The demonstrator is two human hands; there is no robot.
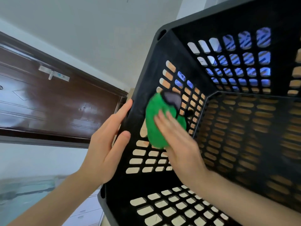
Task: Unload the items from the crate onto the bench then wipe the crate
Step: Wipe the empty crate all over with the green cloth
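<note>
Pressing a green cloth (154, 128) flat-fingered against the black crate's (156, 66) inner side wall, near the rim, is the right hand (184, 144) (blurred). The left hand (107, 144) pinches that rim, thumb inside. The crate is tipped, its mouth facing us; a brown door (57, 103) stands behind.

The black perforated plastic crate (138, 103) is looking matt, the green fuzzy cloth (153, 123) soft, and the dark brown door (57, 108) is shining glossy.

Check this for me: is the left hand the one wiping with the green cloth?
No, the right hand presses the green cloth against the black crate's inner wall, while the left hand holds the crate's rim.
</note>
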